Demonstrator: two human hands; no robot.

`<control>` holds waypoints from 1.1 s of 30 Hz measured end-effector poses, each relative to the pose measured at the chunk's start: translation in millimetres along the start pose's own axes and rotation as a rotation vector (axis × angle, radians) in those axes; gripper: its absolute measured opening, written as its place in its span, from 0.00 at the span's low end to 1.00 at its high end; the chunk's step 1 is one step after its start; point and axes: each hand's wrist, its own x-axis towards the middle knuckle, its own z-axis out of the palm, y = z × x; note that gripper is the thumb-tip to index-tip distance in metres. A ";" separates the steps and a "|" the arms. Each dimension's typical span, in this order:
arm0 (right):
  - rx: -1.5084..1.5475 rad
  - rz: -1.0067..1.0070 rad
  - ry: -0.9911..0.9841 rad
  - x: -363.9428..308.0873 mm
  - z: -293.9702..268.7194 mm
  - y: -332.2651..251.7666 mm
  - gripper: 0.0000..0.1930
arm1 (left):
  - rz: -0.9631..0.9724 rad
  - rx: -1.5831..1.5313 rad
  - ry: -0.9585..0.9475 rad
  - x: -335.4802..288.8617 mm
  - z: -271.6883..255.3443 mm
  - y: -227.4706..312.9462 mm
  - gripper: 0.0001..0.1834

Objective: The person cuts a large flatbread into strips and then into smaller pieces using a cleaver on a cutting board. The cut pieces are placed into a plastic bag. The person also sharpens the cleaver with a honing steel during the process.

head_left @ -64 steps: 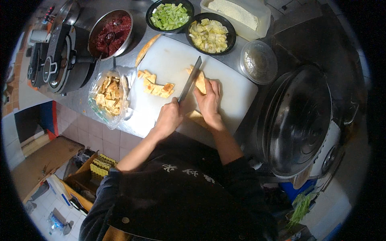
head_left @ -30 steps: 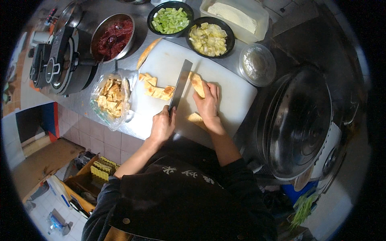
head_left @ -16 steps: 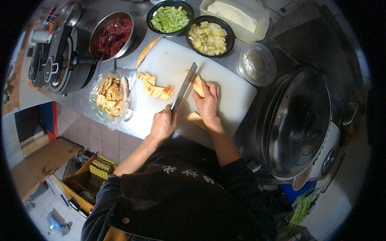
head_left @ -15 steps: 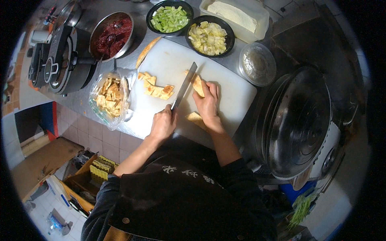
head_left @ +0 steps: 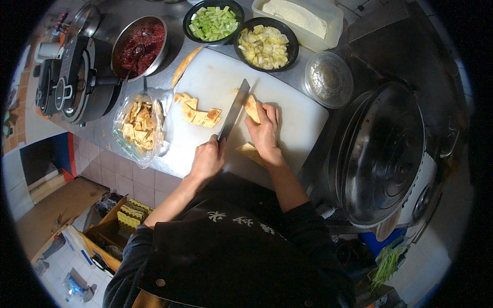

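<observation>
My left hand (head_left: 207, 158) is wrapped round the handle of a kitchen knife (head_left: 234, 110), its long blade pointing away over a white cutting board (head_left: 300, 108). Just right of the blade, the fingers of my right hand (head_left: 265, 132) press on a strip of golden flatbread (head_left: 251, 109); whether the edge touches it I cannot tell. Several cut flatbread pieces (head_left: 204, 117) lie left of the knife. Another flatbread piece (head_left: 249, 151) sits partly under my right wrist. A longer flatbread strip (head_left: 185, 66) lies along the board's left edge.
A clear plastic bag (head_left: 119, 131) of cut flatbread stands left of the board. Behind are a metal bowl of dark red paste (head_left: 138, 51), bowls of chopped green (head_left: 213, 23) and pale vegetables (head_left: 264, 46), and a powder tub (head_left: 295, 18). A large dark pan (head_left: 382, 159) stands right.
The knife blade has tilted, so more of its flat side shows and looks darker. Both hands keep nearly the same place and grip. The whole view has shifted slightly.
</observation>
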 end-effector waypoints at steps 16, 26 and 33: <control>0.010 0.010 -0.027 -0.3 -0.1 -1.7 0.26 | -0.084 -0.090 0.041 42.4 11.1 17.6 0.11; -0.020 -0.018 -0.068 -4.1 -6.4 -1.4 0.25 | -0.032 -0.004 0.128 16.4 1.2 -17.3 0.12; -0.027 -0.190 -0.353 -5.5 -35.2 11.1 0.25 | 0.178 0.121 0.065 -14.1 -25.2 -19.0 0.07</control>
